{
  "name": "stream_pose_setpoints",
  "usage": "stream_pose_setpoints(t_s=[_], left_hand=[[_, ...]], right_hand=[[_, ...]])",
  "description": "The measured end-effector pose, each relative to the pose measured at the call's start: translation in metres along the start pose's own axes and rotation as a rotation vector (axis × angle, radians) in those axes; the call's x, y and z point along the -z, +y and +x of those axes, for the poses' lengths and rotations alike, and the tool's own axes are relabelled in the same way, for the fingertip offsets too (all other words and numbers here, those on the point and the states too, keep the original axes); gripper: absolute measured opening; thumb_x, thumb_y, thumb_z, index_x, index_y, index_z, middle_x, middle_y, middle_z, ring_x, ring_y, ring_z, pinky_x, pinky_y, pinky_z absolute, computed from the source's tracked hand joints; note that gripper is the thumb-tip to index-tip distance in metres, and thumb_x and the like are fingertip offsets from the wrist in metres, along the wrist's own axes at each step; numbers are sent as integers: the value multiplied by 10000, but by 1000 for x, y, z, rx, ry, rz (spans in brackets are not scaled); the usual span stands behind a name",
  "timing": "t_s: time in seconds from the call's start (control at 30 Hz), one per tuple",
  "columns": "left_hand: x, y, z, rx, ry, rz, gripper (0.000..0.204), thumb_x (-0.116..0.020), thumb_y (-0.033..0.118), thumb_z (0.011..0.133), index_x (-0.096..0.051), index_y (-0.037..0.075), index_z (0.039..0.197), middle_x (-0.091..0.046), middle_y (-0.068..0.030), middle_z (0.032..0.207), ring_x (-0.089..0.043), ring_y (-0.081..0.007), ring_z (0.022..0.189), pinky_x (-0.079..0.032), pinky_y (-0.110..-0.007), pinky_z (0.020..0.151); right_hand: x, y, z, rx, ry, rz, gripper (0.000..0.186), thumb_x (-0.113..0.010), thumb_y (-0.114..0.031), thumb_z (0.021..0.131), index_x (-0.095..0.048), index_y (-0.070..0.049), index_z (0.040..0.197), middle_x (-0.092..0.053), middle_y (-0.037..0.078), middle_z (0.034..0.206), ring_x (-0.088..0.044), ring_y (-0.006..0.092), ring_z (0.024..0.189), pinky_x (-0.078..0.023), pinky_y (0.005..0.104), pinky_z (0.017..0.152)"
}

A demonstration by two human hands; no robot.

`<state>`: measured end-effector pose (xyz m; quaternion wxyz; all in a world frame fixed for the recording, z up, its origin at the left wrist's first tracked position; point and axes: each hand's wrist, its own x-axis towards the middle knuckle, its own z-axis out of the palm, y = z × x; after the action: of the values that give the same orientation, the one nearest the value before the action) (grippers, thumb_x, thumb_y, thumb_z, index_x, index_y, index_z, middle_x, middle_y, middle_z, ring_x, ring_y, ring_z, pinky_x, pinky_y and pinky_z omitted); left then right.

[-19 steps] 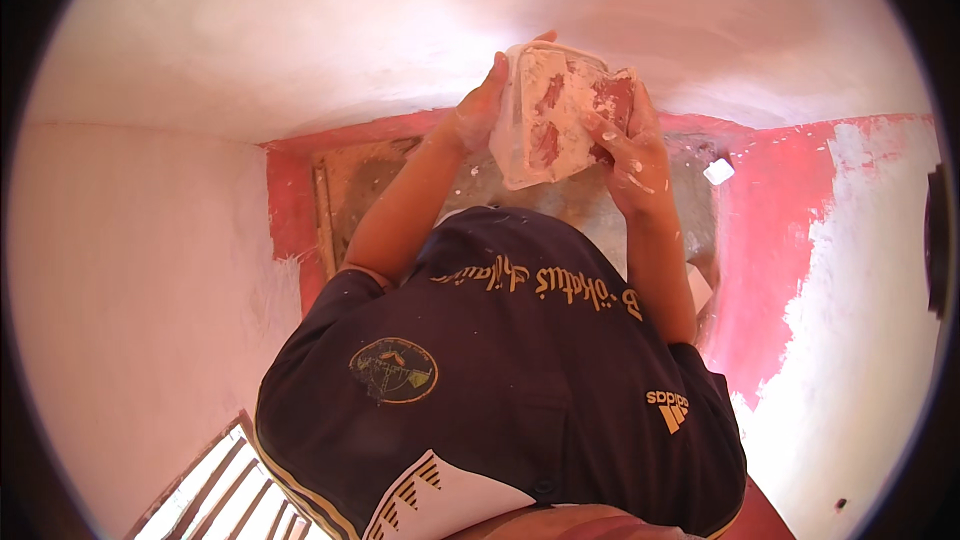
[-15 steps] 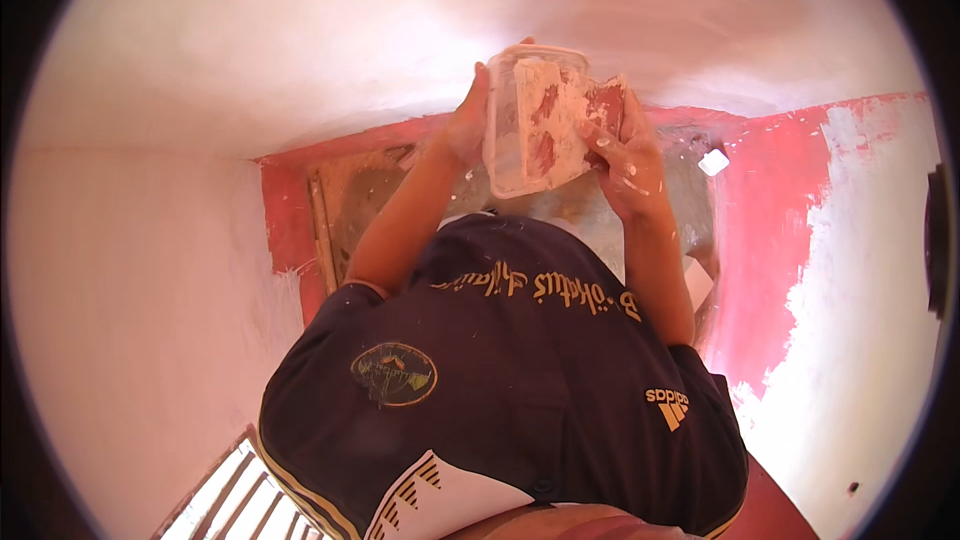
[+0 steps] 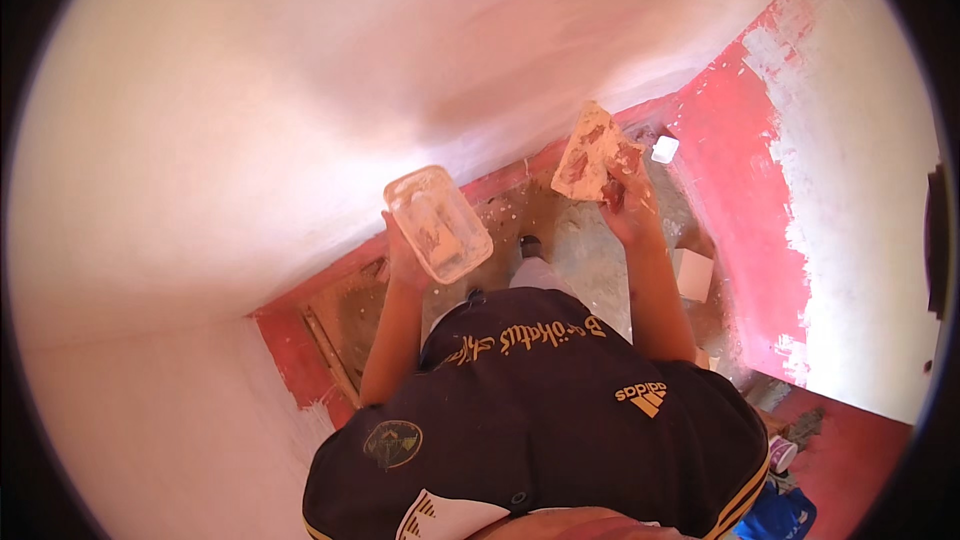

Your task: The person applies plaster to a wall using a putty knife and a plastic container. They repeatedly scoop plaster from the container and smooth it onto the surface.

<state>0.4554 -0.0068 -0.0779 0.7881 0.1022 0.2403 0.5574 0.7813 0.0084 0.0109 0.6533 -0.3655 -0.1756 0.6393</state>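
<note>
My left hand [image 3: 403, 258] is closed round the side of a clear rectangular plastic tub [image 3: 472, 222], which is tilted so its inside shows. Pale, pinkish-white filler smears its bottom. Away to the right, my right hand [image 3: 632, 208] grips a broad, flat filling knife [image 3: 578, 162] with a roughly triangular outline. Pale filler coats the knife, and reddish patches show through. Tub and knife are apart, both held before the wall. White smudges mark the fingers of my right hand.
Ahead rises a pale wall [image 3: 350, 110] with a damp-looking darker patch. A red-painted band [image 3: 740, 180] with ragged white edges runs on the right. On the floor lie a small white object [image 3: 665, 149], a pale box [image 3: 693, 274] and, behind right, a blue bag [image 3: 778, 512]. A wooden strip [image 3: 330, 355] leans left.
The knife was over the tub before; now the two are apart. My left hand has lowered the tub leftward, and my right holds the knife out to the right. The view has rotated.
</note>
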Motion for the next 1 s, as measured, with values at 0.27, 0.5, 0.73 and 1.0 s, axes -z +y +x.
stream_pose_setpoints(t_s=[0.27,0.5,0.73,1.0], left_hand=[[-18,-16,25,-278,131,90,760,-238,705,967,-376,152,1470,-511,-87,1395,-538,-294,1231,-483,-467,1021],[-42,-20,33,-335,240,208,741,-235,686,979,-365,156,1479,-498,-82,1409,-518,-291,1254,-467,-464,1040],[-49,-26,32,-315,342,233,760,-273,704,962,-361,156,1480,-498,-82,1408,-520,-293,1254,-464,-471,1041],[-39,-22,29,-307,343,261,770,-287,713,955,-362,150,1475,-494,-90,1408,-513,-294,1259,-460,-470,1046]], right_hand=[[42,-6,99,197,232,-405,213,-635,-84,920,-588,-76,1128,-640,5,878,-579,76,682,-463,226,617],[70,-13,203,607,294,-663,154,-595,-103,943,-606,-11,1066,-616,34,850,-521,111,656,-442,258,575],[6,1,228,545,325,-890,437,-483,-60,973,-488,28,1401,-655,143,969,-636,214,862,-511,322,746],[-10,109,182,867,19,-936,401,-493,-110,1001,-509,-5,1388,-605,233,1295,-574,312,1252,-454,355,1033]])
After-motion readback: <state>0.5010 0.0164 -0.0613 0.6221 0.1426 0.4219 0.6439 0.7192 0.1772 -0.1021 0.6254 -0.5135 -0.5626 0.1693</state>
